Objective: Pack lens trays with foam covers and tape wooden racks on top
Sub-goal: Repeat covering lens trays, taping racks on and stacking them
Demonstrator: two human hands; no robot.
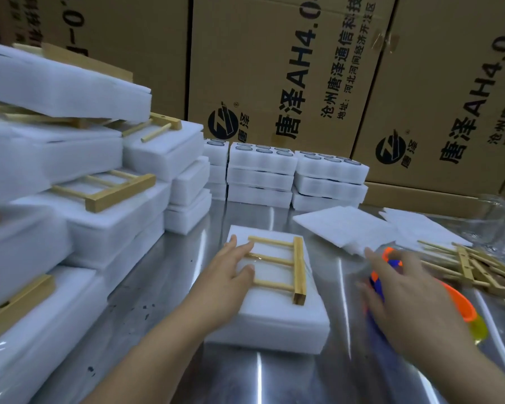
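Note:
A white foam-covered lens tray lies on the steel table in front of me. A wooden rack lies on top of it, with clear tape across its rungs. My left hand rests on the rack's left ends and the foam, fingers straight. My right hand sits over an orange and blue tape dispenser to the right of the tray, fingers curled on it; the view there is blurred.
Stacks of packed foam trays with racks fill the left. Open lens trays stand stacked at the back before cardboard boxes. Loose foam covers and a heap of wooden racks lie at the right.

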